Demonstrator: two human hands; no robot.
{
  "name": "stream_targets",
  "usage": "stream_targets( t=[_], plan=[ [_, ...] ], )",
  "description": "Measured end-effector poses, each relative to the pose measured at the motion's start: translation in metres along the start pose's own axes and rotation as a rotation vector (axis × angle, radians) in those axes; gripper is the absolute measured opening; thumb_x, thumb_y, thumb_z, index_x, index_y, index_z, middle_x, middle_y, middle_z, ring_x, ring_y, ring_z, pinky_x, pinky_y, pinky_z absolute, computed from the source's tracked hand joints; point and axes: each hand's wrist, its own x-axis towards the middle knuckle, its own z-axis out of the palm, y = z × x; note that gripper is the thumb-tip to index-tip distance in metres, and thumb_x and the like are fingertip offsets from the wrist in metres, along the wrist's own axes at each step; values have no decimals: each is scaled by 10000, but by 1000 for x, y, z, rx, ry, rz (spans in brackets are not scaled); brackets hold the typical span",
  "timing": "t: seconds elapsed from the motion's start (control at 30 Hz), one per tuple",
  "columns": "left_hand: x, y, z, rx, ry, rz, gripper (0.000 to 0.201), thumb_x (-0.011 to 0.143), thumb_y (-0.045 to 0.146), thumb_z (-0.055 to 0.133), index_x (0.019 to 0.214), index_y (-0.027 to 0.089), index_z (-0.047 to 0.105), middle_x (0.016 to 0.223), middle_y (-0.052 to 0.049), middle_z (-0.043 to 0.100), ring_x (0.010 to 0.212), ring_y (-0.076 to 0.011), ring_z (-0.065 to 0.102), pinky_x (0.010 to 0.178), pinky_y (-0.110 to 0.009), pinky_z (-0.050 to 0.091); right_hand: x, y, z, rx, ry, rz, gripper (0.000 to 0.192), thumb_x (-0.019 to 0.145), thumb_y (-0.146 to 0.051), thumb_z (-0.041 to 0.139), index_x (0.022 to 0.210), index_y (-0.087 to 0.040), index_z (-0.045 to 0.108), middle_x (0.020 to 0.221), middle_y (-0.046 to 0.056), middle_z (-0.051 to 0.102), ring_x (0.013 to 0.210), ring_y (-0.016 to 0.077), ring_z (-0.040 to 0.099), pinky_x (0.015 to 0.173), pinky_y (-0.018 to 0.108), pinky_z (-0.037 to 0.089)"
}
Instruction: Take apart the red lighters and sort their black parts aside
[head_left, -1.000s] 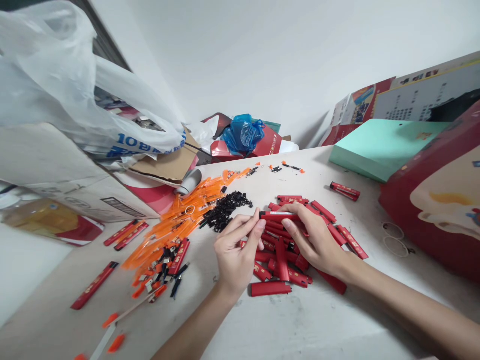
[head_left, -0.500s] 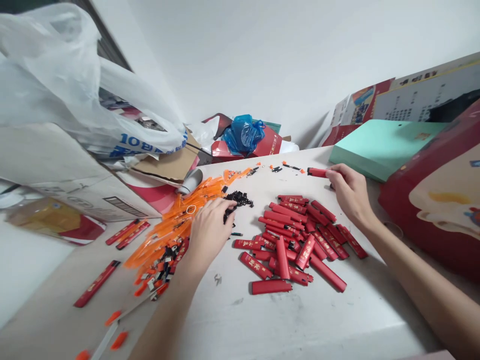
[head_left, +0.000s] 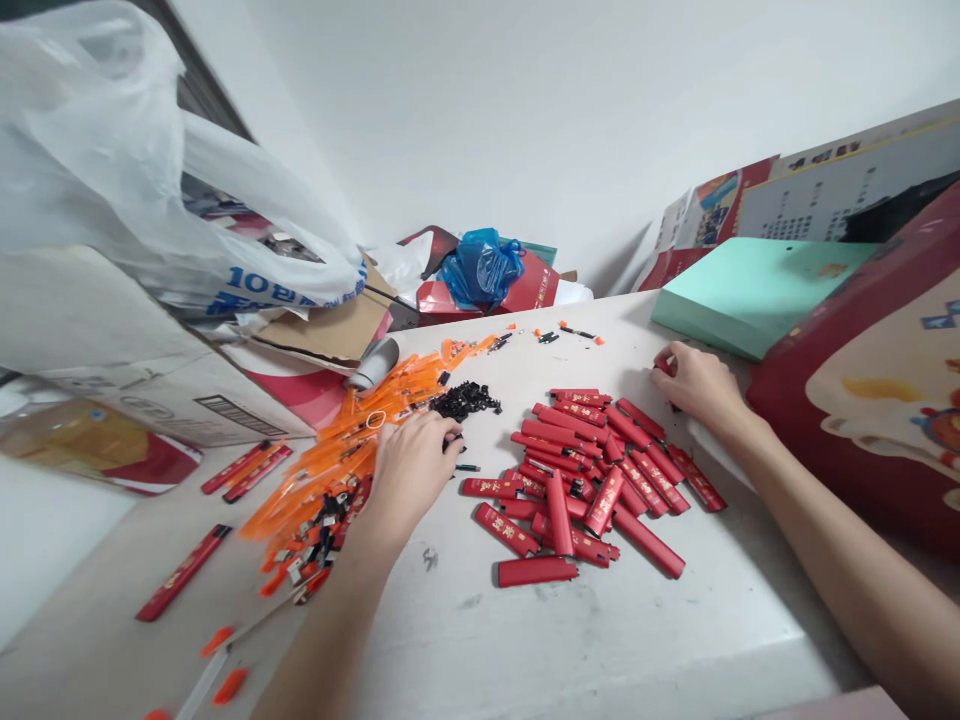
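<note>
cases (head_left: 559,515), red, lie between my hands, long axes mixed; black parts (head_left: 471,398) sit just beyond my nearer left hand (head_left: 412,455), fingers curled — grip hidden, i can't tell. right hand (head_left: 697,385) pinches a red piece (head_left: 663,367) — mostly covered.

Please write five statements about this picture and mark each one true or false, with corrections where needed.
1. The left hand is near the heap of tiny black plastic parts. True.
2. The main pile of flat red cases lies right of the long orange plastic strips. True.
3. The right hand rests on this pile. False: it is past the pile's far right edge, near the mint-green rectangular box.
4. The crumpled blue plastic bag lies on that box. False: it is farther left, apart.
5. The translucent white plastic bag carries blue printing. True.
</note>
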Motion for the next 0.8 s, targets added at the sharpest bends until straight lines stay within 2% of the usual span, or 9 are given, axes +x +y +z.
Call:
stream_targets(
  t=[0.1, 0.2, 0.3, 0.37, 0.5, 0.67, 0.8],
  plan=[
    [0, 2, 1, 7, 0, -9, 208, 920, 228, 559, 942, 239, 765, 1005, -72, 770, 1003, -310, 675, 872, -442, 392, -2, -6, 5, 10, 16, -51, 352, 855, -310, 557, 1168, -187, 661, 975, 118, 746, 832, 289, 663, 613, 315, 351],
    [-1, 3, 3, 14, 4, -4, 211, 927, 227, 549, 956, 235, 758, 1013, -73, 766, 999, -307, 679, 873, -435, 394, -4, -15, 7, 116, 76, -161, 300, 862, -284, 576, 1133, -188, 665, 907, 77, 736, 813, 256, 655, 645, 311, 380],
    [-1, 3, 6, 6, 10, 16, 203, 938, 215, 534, 945, 227, 737, 1011, -67, 759, 1007, -292, 675, 863, -417, 394, -13, -30, 5, 284, 97, -351, 215, 894, -284, 581, 1053, -182, 684, 847, 53, 708, 711, 209, 620, 672, 318, 416],
    [-2, 3, 8, -1, 21, 29, 190, 944, 207, 528, 925, 223, 717, 999, -62, 754, 1008, -280, 671, 847, -404, 393, -24, -42, 2, 382, 62, -508, 203, 932, -299, 572, 1045, -179, 691, 892, 65, 701, 696, 194, 609, 685, 327, 446],
    [-2, 1, 11, 10, 40, 36, 157, 948, 208, 533, 920, 223, 686, 985, -58, 747, 984, -268, 665, 827, -393, 393, -48, -65, -8, 491, -26, -772, 225, 1013, -302, 512, 1082, -191, 695, 1028, 105, 685, 883, 224, 660, 810, 374, 512],
    [0, 0, 16, -3, 71, 42, 136, 961, 218, 530, 960, 212, 666, 1025, -72, 732, 1004, -280, 657, 829, -394, 409, -68, -80, -14, 534, -74, -891, 264, 1033, -334, 509, 1219, -221, 658, 1136, 120, 661, 1023, 248, 647, 910, 437, 538],
    [0, 8, 19, -68, 138, 59, 219, 989, 279, 524, 1141, 187, 652, 1133, -104, 710, 1072, -296, 632, 887, -404, 438, -75, -85, -12, 426, -74, -975, 335, 1018, -343, 535, 1320, -224, 616, 1192, 136, 651, 1125, 282, 621, 949, 481, 530]
  ],
)
